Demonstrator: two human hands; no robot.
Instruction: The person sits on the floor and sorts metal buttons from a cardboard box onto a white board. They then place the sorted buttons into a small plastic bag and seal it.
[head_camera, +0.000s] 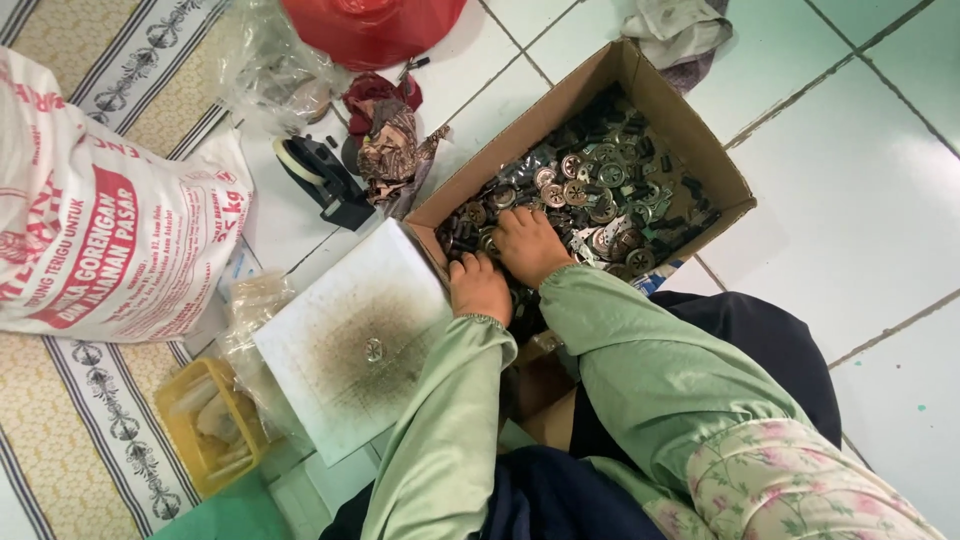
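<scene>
Digging among round metal discs (590, 190) and black bits in the cardboard box (690, 130) on the tiled floor, both hands are being buried: left hand (480, 288) and right hand (530, 245) curled, contents unclear. Sharp edges are risking cuts; pieces are liable to be spilled.

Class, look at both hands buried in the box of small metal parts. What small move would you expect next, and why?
Probably lifting a few parts out toward the white board: both the left hand and right hand are dug into the round metal discs in the cardboard box.
</scene>
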